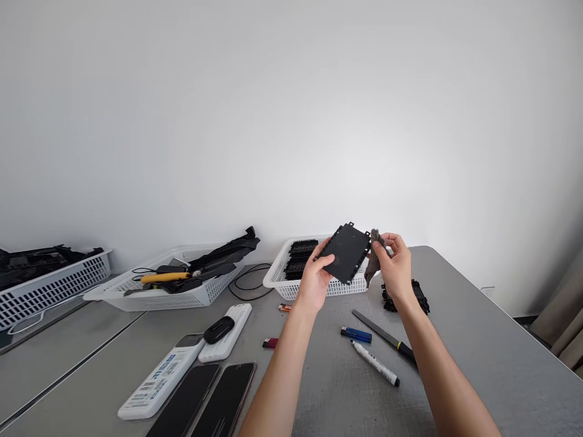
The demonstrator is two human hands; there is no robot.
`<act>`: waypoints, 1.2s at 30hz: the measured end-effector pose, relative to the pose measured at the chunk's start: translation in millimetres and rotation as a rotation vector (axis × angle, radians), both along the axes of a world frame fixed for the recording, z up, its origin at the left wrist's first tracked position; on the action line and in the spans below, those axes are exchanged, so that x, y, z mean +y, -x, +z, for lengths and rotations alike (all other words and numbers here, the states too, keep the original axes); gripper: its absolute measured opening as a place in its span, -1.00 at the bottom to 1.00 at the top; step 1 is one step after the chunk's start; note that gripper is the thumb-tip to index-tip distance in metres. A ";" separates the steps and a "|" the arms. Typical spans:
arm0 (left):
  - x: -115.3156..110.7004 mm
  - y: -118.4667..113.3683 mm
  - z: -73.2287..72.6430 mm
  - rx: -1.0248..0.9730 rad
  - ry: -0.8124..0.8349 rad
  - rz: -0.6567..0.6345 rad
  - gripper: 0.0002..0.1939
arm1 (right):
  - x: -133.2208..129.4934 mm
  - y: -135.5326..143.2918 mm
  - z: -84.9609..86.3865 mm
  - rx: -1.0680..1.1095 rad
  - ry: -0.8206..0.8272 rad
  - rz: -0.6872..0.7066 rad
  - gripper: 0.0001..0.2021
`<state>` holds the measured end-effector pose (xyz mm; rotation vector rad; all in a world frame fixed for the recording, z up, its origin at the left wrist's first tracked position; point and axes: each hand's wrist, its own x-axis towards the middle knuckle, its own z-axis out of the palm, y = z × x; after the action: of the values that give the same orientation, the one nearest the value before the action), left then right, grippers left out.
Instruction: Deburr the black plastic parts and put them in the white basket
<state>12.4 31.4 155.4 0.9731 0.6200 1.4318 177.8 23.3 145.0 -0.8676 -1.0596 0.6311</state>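
Observation:
A flat black plastic panel (pixel 347 254) with small tabs along its edges is held up above the table, tilted. My left hand (pixel 315 280) grips its left side, thumb on the face and fingers behind. Beside the panel's right edge, my right hand (pixel 394 262) pinches a crumpled grey-brown cloth (pixel 373 261). Whether the cloth touches the panel I cannot tell. Behind the panel stands a white perforated basket (pixel 273 276) with stacked black plastic parts (pixel 298 258). Another black part (pixel 421 296) lies on the table, partly hidden by my right wrist.
A flat file (pixel 378 328), blue lighter (pixel 356 334) and white marker (pixel 374 363) lie between my forearms. Left are two phones (pixel 224 397), white power banks (pixel 164 376) and a black mouse (pixel 219 330). Further baskets (pixel 200 297) hold black parts and a yellow-handled tool (pixel 164 277).

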 end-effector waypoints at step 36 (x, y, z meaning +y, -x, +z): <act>8.1 -0.7 -7.5 0.260 -0.155 0.317 -0.44 | -25.3 8.9 9.8 -0.828 -0.100 -0.011 -0.61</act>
<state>13.0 39.5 147.9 1.2362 0.8951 1.6636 168.9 -2.1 154.9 -1.0731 -1.8057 0.1857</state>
